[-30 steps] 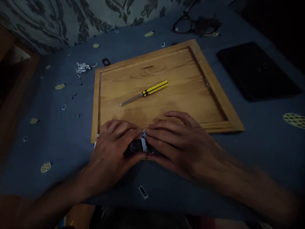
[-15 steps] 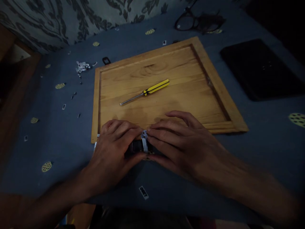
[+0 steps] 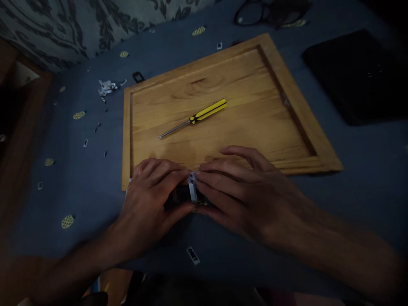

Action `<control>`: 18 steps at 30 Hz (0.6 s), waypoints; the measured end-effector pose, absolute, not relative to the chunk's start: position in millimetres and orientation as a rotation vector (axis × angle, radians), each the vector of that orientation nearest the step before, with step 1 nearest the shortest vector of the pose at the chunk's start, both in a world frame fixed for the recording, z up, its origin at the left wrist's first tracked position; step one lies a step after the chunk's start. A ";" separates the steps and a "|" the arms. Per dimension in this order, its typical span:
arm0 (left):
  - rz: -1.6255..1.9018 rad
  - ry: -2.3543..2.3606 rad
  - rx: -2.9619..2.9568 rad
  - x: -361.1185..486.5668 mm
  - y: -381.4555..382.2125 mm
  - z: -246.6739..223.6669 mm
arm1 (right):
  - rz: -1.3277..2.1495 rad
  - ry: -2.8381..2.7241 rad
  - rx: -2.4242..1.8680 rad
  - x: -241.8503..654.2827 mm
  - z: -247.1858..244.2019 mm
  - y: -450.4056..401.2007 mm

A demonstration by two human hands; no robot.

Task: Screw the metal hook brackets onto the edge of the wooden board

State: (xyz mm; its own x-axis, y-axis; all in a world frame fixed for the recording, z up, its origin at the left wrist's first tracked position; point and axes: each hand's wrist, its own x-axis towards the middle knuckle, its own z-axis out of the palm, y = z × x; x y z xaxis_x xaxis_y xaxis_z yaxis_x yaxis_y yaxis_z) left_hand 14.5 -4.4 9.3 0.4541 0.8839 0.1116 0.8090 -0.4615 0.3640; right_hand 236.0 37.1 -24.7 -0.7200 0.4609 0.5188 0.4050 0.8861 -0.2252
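A small silvery metal piece (image 3: 192, 186) stands at the near edge of the framed wooden panel (image 3: 178, 102), between my two hands. My left hand (image 3: 151, 191) grips it from the left, with thumb and fingertips pressed in. From the right, my right hand (image 3: 239, 187) pinches the same piece; its index finger is lifted over the panel. Something dark lies under the metal piece, too dim to make out. A yellow and black screwdriver (image 3: 207, 111) rests on the panel, its tip pointing left.
On the blue patterned cloth (image 3: 63, 170), metal hinge parts (image 3: 107, 87) and several screws (image 3: 105, 154) lie at the left. Eyeglasses (image 3: 251, 13) are at the back, a dark flat device (image 3: 353, 76) at the right.
The camera view has shifted slightly, so the panel's right side appears larger and the glasses sit higher in view. Both hands keep the same grip on the metal piece.
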 end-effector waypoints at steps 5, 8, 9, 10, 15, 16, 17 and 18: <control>0.401 1.490 2.439 15.2 -4.7 9.1 | 0.174 -2.467 -0.629 236.6 -29.0 36.2; 0.401 1.497 2.433 15.2 -4.5 9.7 | 0.187 -2.468 -0.632 236.1 -30.0 35.8; 0.407 1.489 2.435 15.1 -4.4 10.0 | 0.178 -2.469 -0.632 235.9 -29.8 35.6; 0.414 1.481 2.438 14.9 -4.4 10.1 | 0.168 -2.473 -0.638 235.6 -29.3 35.4; 0.431 1.494 2.436 15.0 -4.9 8.2 | 0.177 -2.518 -0.676 235.3 -26.7 36.0; 0.428 1.498 2.439 15.1 -5.2 7.6 | 0.178 -2.520 -0.660 235.4 -26.9 36.3; 0.426 1.501 2.446 15.1 -5.5 7.2 | 0.177 -2.523 -0.649 235.6 -27.3 36.7; 0.423 1.503 2.454 14.9 -5.8 7.0 | 0.175 -2.521 -0.640 235.8 -27.9 36.8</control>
State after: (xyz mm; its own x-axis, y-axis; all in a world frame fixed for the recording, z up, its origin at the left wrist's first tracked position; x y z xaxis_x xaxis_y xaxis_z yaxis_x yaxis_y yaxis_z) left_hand 14.9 -5.8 7.0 0.4313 0.8938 0.1230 0.8266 -0.4461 0.3430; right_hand 235.8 36.8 -27.9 -0.7480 0.4762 0.4623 0.4079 0.8793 -0.2458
